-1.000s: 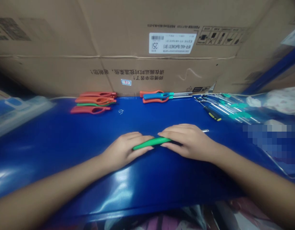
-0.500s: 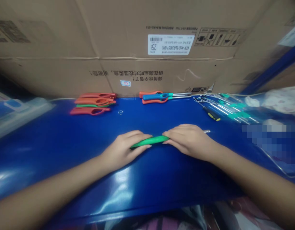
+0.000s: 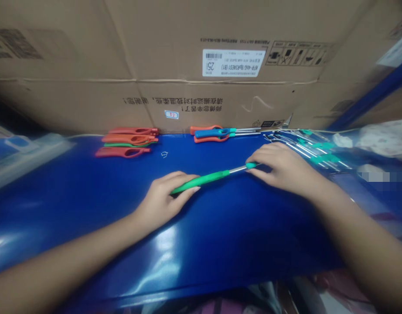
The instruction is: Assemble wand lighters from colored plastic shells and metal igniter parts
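On the blue table (image 3: 90, 196) lies a green handle (image 3: 204, 179) with a thin metal rod coming out of its right end. My left hand (image 3: 166, 198) is curled round the handle's left end. My right hand (image 3: 281, 168) pinches the rod near a small teal collar (image 3: 251, 165), fingers pressed together. The rod's far end is hidden under my right hand.
Red, orange and green handles (image 3: 129, 141) lie at the back left. A blue and orange pair with rods (image 3: 217, 132) lies at the back middle. Several metal rods with teal collars (image 3: 315, 150) lie at the right. Big cardboard boxes (image 3: 188, 65) wall off the back.
My right hand has slid right and away along the tool, baring the metal rod between handle and collar. The handle's right end has swung away from me. My left hand holds on.
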